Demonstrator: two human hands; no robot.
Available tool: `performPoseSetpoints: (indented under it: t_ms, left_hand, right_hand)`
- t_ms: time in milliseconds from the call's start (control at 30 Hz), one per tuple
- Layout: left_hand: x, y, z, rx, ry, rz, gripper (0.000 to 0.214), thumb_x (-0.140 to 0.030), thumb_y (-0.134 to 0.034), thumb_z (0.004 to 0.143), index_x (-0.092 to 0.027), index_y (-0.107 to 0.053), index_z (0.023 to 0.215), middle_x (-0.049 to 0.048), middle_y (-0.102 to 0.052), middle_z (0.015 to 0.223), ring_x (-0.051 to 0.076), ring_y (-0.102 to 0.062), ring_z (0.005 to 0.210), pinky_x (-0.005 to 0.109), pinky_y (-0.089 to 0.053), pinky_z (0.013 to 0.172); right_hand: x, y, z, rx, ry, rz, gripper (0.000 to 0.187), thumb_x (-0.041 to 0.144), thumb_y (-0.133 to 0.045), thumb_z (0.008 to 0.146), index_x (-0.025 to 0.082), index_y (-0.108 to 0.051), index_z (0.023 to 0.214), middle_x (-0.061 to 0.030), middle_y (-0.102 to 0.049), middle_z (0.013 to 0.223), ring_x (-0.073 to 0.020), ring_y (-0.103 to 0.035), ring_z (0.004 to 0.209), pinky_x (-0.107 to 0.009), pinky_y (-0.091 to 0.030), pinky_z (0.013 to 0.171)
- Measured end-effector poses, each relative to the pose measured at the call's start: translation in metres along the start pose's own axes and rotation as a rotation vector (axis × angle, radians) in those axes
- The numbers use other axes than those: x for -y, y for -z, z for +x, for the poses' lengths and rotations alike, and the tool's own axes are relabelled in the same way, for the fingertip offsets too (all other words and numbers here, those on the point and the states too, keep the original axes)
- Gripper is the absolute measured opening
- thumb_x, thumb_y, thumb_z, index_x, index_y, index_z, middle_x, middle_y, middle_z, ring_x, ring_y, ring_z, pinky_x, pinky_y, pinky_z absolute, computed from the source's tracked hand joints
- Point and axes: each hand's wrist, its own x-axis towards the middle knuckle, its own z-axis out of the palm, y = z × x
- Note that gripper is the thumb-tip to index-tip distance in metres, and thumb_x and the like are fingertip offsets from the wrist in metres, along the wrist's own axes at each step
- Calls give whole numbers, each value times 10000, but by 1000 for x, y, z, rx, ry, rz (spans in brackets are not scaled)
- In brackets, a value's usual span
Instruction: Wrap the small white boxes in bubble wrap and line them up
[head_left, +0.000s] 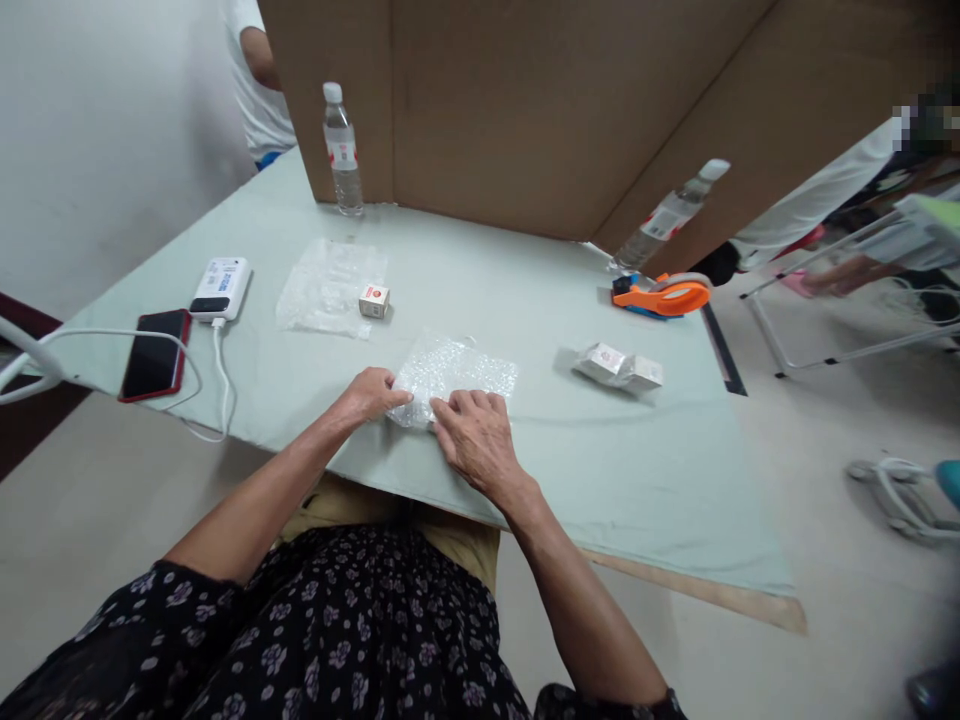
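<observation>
Bubble wrap [457, 366] and tape dispenser [646, 299] suggest a workroom.

Glossy bubble wrap [442, 366]; matt cardboard [510, 110]

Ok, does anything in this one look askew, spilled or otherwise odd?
I see no spill around the bubble wrap. The bottle on the right appears tilted, unlike the left bottle, though lens distortion may explain that. A white cable loops loosely across the phone: untidy, but hardly wrong.

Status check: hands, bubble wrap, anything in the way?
Left hand at left edge of bubble wrap. Right hand on its near side. Nothing seen in the way.
</observation>
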Motion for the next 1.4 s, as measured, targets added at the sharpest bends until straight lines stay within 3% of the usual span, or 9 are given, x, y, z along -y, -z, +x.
performPoseSetpoints:
  t_ms: [300,500,633,833,1000,1133,1200,1300,1400]
  left_hand:
    - [-25,-13,-9,-194,-98,49,135,-213,-586,667,-194,-489,576,-39,-488,561,120,-416,561,257,-293,550]
    - [-34,-27,-7,-13,-9,-600,91,-158,-565,636,-186,-478,633,-70,-456,506,75,-431,442,194,-330,444]
    - [-38,-26,-10,59,18,-662,70,-170,-555,651,-184,-487,646,-57,-489,504,86,-468,422,201,-382,422]
    - [-46,-9,-23,328,-245,-319,200,-165,-513,695,-151,-666,824,5,-612,646,141,-580,616,261,-467,603]
    - [-49,-1,-34,233,-599,95,314,-103,-420,745,-169,-709,848,48,-629,796,189,-568,824,333,-462,807]
    - [-46,1,-35,349,-591,65,351,-89,-414,771,-182,-717,923,35,-635,847,162,-580,809,296,-471,796]
    - [-44,-3,-35,304,-600,82,306,-124,-442,815,-183,-717,935,36,-626,844,162,-581,800,294,-475,782]
    - [-39,-16,-37,101,-673,201,229,-189,-494,875,-173,-712,942,66,-612,902,187,-582,866,322,-484,812]
    - [-36,-27,-36,-45,-765,302,180,-169,-514,884,-161,-690,915,111,-615,1057,219,-569,1007,356,-484,893]
  right_hand:
    - [1,4,5,45,30,-40,160,291,-519,945,208,-618,1040,-91,-630,963,-254,-471,896,-403,-267,796]
    - [1,4,6,45,48,-41,155,291,-521,943,191,-620,1006,-101,-642,953,-262,-484,903,-414,-281,816]
    - [-1,3,2,4,37,30,199,274,-550,923,176,-580,1094,-89,-666,984,-252,-509,912,-405,-300,860]
    - [-7,3,-10,-71,39,180,132,164,-516,879,181,-598,981,-81,-705,1002,-232,-577,940,-404,-320,993]
    - [-8,2,-25,-111,-35,351,194,147,-512,880,222,-626,1018,-52,-722,1123,-209,-625,1055,-440,-274,1107]
    - [-7,0,-29,-126,-53,386,244,139,-517,878,221,-644,1069,-65,-701,1211,-206,-624,1133,-456,-274,1121]
    - [-6,-1,-29,-137,-47,399,242,126,-513,874,221,-656,1044,-60,-715,1177,-202,-639,1109,-459,-280,1121]
    - [-9,-2,-33,-230,-95,437,197,154,-519,885,218,-674,989,-66,-728,1128,-215,-637,1115,-451,-330,1088]
    - [-16,-4,-48,-393,-386,450,187,259,-524,908,202,-675,1003,-103,-715,1117,-242,-641,1074,-425,-430,973]
